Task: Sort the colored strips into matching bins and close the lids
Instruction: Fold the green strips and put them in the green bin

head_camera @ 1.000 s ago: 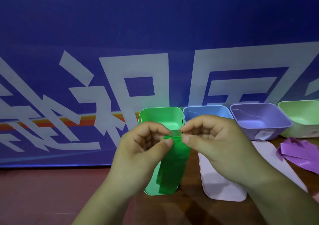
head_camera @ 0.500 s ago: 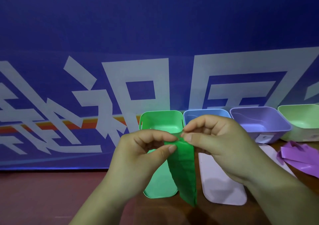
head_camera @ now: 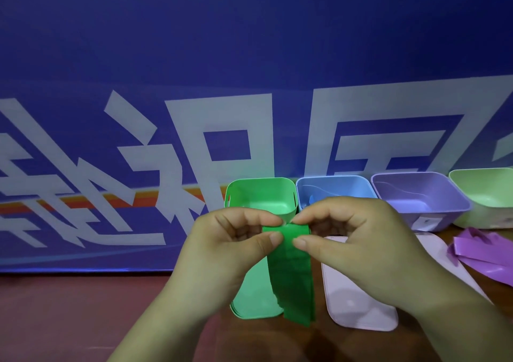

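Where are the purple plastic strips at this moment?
In the head view the purple plastic strips lie at the far right on the brown table, just in front of the open pale green plastic bin.

Blue banner point(head_camera: 249, 56) with pale characters behind a dim brown table point(head_camera: 69, 320).

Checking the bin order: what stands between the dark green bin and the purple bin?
A blue bin, lid off, stands between the dark green bin and the purple bin; the head view shows it.
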The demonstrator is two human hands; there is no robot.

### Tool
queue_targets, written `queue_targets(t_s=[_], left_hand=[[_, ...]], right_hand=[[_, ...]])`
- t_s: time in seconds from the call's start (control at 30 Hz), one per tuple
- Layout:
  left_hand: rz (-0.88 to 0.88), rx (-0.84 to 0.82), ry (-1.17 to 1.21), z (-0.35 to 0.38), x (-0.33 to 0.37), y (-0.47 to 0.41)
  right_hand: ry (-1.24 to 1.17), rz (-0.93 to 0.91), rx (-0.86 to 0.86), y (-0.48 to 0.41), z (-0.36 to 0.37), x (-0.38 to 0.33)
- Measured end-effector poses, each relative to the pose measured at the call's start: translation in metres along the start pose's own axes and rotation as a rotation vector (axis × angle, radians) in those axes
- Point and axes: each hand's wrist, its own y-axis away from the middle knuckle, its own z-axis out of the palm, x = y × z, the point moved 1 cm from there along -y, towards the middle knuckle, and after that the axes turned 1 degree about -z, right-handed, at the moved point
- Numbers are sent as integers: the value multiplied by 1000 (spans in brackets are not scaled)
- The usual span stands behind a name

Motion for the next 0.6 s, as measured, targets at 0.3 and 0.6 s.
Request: queue_targets(t_s=[0.3,0.6], left_hand=[[82,-13,-66,-2,-4,-1],[170,-14,-202,-3,-11,-1]], right_hand=[[-36,52,2,-3,2,3],[-213,169,-16,-6,3,5]])
